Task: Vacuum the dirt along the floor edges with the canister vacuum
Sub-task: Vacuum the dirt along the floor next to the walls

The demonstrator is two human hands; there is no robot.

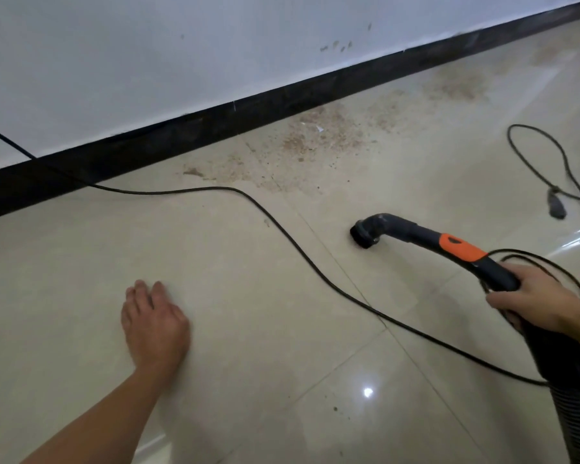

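Observation:
Brown dirt (318, 137) is scattered over the beige tile floor beside the black baseboard (215, 125), reaching toward the upper right. My right hand (533, 299) grips the dark vacuum handle (426, 236), which has an orange band; its round nozzle (364, 234) hovers low over the floor, short of the dirt. A ribbed hose (573, 413) runs off the lower right. My left hand (154, 319) hangs over bare tile at the lower left, fingers relaxed, holding nothing. The canister itself is out of view.
A black power cord (282, 229) snakes from the wall at left across the floor to the hose. A second cord with a plug (556, 209) loops at the right. The white wall (148, 61) bounds the far side.

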